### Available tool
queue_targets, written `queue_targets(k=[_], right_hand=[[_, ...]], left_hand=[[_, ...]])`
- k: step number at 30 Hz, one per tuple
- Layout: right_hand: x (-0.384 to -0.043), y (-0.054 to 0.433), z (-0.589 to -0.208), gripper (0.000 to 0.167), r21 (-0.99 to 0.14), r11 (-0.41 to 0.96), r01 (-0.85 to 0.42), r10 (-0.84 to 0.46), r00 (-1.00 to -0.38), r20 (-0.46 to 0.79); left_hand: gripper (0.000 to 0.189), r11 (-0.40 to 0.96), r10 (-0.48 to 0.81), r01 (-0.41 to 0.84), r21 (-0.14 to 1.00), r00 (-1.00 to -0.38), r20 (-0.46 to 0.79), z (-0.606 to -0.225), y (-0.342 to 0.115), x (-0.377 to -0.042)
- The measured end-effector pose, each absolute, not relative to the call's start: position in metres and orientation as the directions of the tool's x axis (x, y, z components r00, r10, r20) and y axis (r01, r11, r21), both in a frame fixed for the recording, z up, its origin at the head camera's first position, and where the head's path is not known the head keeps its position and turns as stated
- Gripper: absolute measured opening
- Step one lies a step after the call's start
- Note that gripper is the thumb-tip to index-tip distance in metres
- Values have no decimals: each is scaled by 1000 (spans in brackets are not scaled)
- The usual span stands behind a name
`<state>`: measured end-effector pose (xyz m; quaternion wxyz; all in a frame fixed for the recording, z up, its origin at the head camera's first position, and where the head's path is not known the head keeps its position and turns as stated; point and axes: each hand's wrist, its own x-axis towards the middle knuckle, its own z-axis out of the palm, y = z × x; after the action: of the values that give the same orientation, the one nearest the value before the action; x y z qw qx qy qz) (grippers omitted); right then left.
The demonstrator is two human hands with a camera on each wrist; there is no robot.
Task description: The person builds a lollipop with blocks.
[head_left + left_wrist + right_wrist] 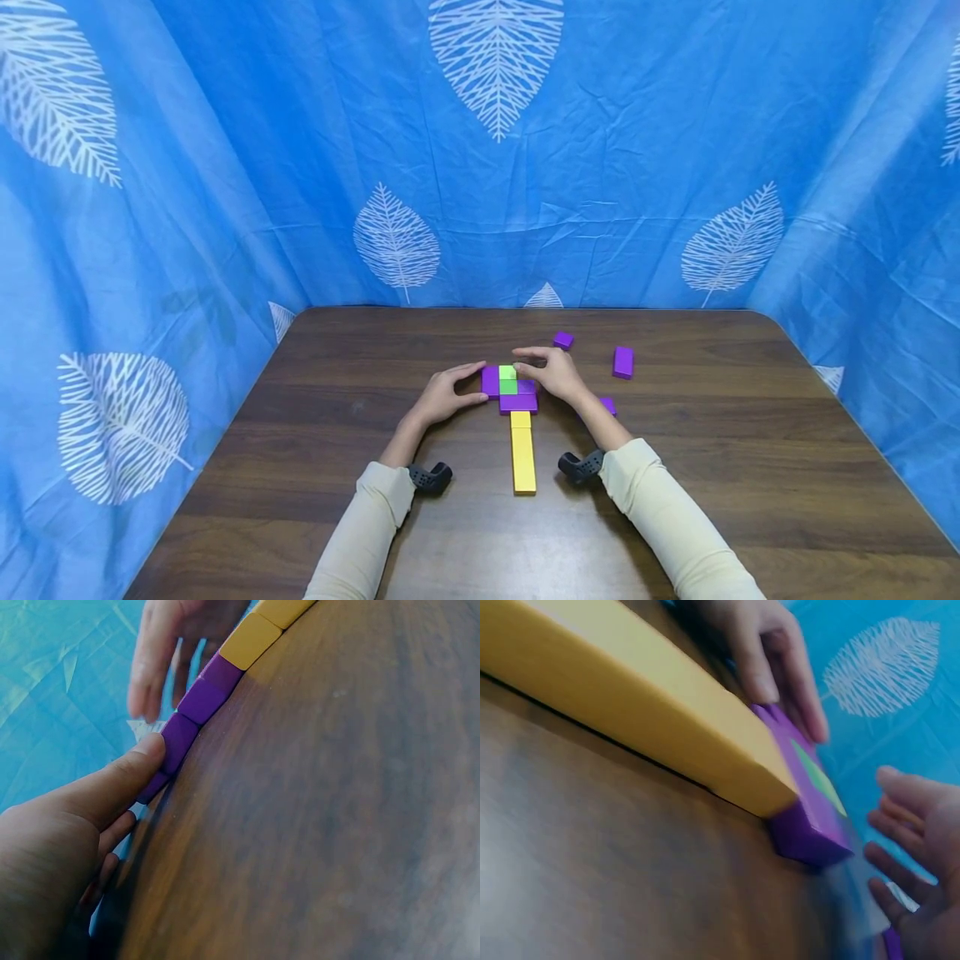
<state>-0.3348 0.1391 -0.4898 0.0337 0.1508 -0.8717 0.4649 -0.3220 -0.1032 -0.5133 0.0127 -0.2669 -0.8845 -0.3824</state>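
Flat on the table lies a row of yellow blocks (522, 458) that meets a cluster of purple blocks (517, 403). Within the cluster are a light green block (507, 372) and a darker green block (507, 387). My left hand (442, 396) holds the leftmost purple block (491, 381) by its near and far ends, between thumb and index finger. In the left wrist view that thumb (142, 756) touches purple. My right hand (555, 372) hovers over the cluster's right side, its fingertips beside the light green block. Nothing shows between its spread fingers in the right wrist view.
Loose purple pieces lie to the right: a small block (563, 340) at the back, a larger block (623, 362), and another block (607, 406) partly behind the right forearm. A blue leaf-patterned curtain (630, 167) hangs around the wooden table (300, 483).
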Motion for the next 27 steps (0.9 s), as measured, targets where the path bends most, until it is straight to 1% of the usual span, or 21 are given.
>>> queue_targets(k=[3,6,8,11,16,18,27], right_hand=[[-341,150,-485,34,-816,495,-298,-145,-955,260],[-349,162,-482,36,-803,524,-285,-23,-947,321],[-354,171,-481,38,-799,544,-255,44,-943,331],[-360,181,-483,42,-810,554,-190,110,-948,298],[-365,191,-492,48,-825,562,-67,155,-971,184],[-366,192,-495,48,-818,574,-42,154,-975,158],[-368,193,-499,38,-769,637,-43,142,-975,173]], left_hand=[[62,568,462,482,668,-858,227,-513,-103,-322],[61,566,466,492,661,-853,236,-513,-103,-322],[61,565,469,500,656,-849,244,-513,-103,-322],[61,566,471,507,650,-846,249,-513,-104,-322],[62,570,471,499,652,-849,239,-513,-104,-322],[62,572,471,493,656,-852,230,-513,-104,-322],[62,571,466,478,668,-858,216,-513,-104,-323]])
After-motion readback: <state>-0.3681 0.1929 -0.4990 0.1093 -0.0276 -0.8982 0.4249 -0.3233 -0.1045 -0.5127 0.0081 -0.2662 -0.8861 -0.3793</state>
